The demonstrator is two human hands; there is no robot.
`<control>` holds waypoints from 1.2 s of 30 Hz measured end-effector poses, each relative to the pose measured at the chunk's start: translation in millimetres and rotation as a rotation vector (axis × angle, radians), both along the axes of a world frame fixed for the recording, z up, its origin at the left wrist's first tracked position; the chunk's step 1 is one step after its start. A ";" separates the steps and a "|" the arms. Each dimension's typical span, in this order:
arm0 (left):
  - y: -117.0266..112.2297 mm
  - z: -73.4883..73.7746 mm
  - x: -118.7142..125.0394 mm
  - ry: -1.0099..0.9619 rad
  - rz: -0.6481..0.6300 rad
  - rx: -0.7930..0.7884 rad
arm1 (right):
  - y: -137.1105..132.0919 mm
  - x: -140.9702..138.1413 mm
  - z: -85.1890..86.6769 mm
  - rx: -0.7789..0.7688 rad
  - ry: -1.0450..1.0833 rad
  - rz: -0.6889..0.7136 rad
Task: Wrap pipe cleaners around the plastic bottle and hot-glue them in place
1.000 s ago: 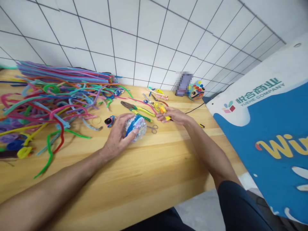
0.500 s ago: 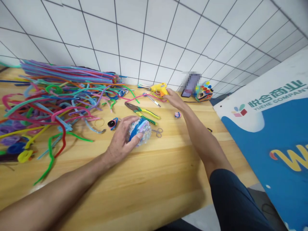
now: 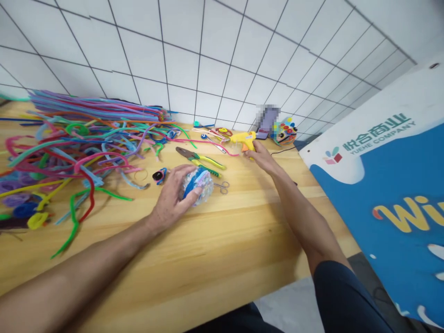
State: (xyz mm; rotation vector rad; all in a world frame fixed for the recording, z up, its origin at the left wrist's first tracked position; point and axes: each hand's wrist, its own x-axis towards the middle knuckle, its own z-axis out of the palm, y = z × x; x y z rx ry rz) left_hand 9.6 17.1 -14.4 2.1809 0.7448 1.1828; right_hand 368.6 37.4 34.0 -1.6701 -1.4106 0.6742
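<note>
My left hand point(image 3: 173, 196) is wrapped round a ball point(image 3: 199, 184) of clear bubbly material with blue and pink pipe cleaner on it, resting on the wooden table point(image 3: 215, 249). My right hand point(image 3: 260, 155) reaches to the back of the table and grips the handle of a yellow glue gun point(image 3: 243, 138), whose nozzle points left. Green-handled pliers point(image 3: 199, 158) lie between the two hands. Small scissors point(image 3: 222, 186) lie just right of the ball.
A large heap of coloured pipe cleaners point(image 3: 76, 143) covers the left of the table. A small black and blue piece point(image 3: 159, 175) lies left of the ball. A colourful round craft point(image 3: 284, 132) stands at the tiled wall. A blue and white board point(image 3: 388, 185) leans at the right.
My right hand picked up the yellow glue gun near the pliers, carried it toward the back wall and has now drawn it slightly back. The left hand has stayed on the ball.
</note>
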 end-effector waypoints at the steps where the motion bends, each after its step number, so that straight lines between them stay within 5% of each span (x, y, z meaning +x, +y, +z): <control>1: -0.4 0.1 0.2 0.000 0.004 0.003 | -2.7 -7.6 1.8 0.027 0.029 0.019; 4: -1.6 0.4 0.7 0.006 0.006 0.021 | -27.8 -33.8 4.2 0.048 0.027 0.026; 12: -2.8 2.0 0.2 0.011 -0.019 0.087 | -89.3 -94.4 -6.2 0.120 -0.195 -0.216; 27: -0.9 1.2 -0.3 -0.003 -0.039 0.124 | -87.4 -96.7 -23.2 0.369 -0.417 -0.149; 36: -0.7 0.1 0.0 0.002 -0.036 0.122 | -85.7 -93.9 -27.1 0.335 -0.471 -0.125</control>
